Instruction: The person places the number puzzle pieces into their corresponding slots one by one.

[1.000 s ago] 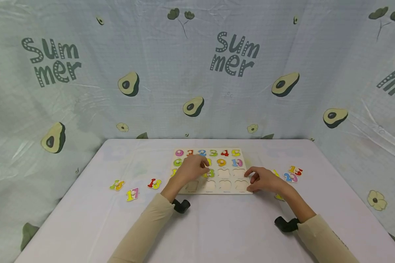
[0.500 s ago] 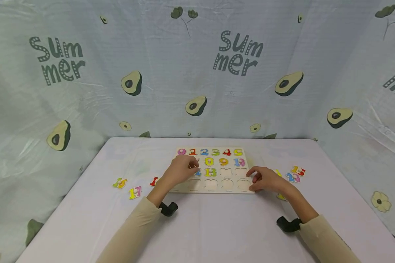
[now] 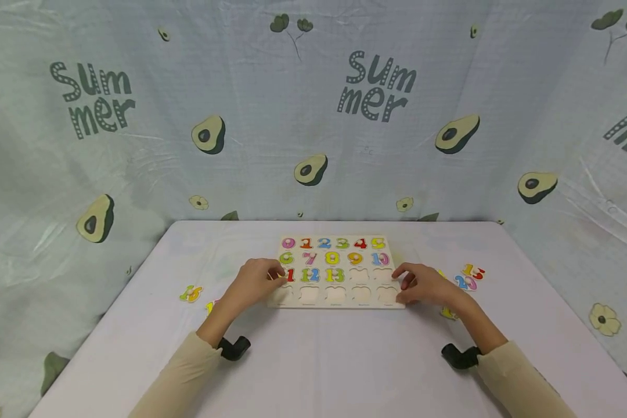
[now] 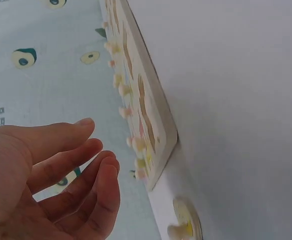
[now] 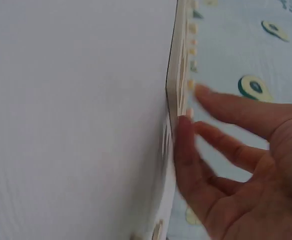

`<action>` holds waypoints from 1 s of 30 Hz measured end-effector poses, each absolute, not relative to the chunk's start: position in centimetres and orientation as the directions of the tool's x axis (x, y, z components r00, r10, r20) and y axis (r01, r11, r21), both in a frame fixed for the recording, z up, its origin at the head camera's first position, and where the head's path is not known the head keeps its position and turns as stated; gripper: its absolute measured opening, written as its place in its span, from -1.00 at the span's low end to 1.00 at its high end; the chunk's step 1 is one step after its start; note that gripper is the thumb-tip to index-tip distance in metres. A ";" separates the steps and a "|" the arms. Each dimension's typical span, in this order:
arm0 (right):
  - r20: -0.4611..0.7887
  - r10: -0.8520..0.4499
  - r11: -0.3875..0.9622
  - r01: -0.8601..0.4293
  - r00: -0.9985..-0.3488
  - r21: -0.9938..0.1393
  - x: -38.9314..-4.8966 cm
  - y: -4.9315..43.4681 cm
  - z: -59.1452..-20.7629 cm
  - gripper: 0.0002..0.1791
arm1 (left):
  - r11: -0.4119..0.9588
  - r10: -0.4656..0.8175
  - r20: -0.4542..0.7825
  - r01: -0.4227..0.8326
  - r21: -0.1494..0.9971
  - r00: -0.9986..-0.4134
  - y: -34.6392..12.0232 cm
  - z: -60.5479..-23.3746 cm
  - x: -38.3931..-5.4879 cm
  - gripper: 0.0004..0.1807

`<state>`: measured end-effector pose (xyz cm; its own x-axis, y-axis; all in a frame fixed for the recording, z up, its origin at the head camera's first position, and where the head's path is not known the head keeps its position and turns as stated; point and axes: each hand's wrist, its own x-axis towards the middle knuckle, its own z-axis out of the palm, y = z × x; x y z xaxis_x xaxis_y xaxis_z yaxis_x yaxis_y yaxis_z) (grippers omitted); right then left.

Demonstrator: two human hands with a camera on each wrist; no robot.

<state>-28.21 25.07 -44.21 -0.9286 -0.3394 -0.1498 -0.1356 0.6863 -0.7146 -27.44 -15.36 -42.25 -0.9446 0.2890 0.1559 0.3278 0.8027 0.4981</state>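
Observation:
A wooden number puzzle board (image 3: pixel 321 297) lies on the table, with knobbed number pieces in its upper rows and bare recesses toward the near right. My left hand (image 3: pixel 252 284) is over its left edge. In the left wrist view, nothing shows between that hand's loosely bent fingers (image 4: pixel 108 195) and thumb, which stand apart from the board's knobs. My right hand (image 3: pixel 425 284) is at the board's right edge; in the right wrist view a fingertip (image 5: pixel 185 131) touches the corner, with the thumb raised apart from it. A number 13 piece (image 3: pixel 335 275) sits in the third row.
Left of the board lie a number 16 piece (image 3: pixel 191 294) and a 17 piece (image 3: pixel 211 306), partly covered by my left arm. On the right are a 15 piece (image 3: pixel 473 271), a 20 piece (image 3: pixel 465 283) and a yellow piece (image 3: pixel 449 313) beside my right wrist. A patterned sheet hangs behind.
My left hand has moved left and toward me, from over the board's middle to its left edge, uncovering the 7 and 12 pieces. The right hand has stayed at the right edge.

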 end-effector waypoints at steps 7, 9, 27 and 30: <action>0.012 -0.249 0.707 -0.191 -0.968 -0.681 -28.5 27.5 -42.9 -0.62 | 0.806 0.257 0.138 0.291 0.515 -0.956 -16.8 -42.1 -27.6 -0.86; 0.029 -0.223 0.722 -0.185 -0.974 -0.667 -28.6 28.1 -42.7 -0.63 | 0.807 0.257 0.130 0.286 0.516 -0.958 -17.0 -42.1 -27.7 -0.84; 0.073 -0.075 0.797 -0.104 -0.995 -0.595 -28.6 32.9 -42.2 -0.59 | 0.817 0.269 -0.014 0.220 0.533 -0.963 -17.9 -43.3 -27.9 -0.72; 0.038 -0.096 0.813 -0.100 -0.995 -0.573 -28.8 33.2 -42.5 -0.57 | 0.810 0.266 -0.054 0.192 0.555 -0.963 -17.7 -43.4 -28.0 -0.65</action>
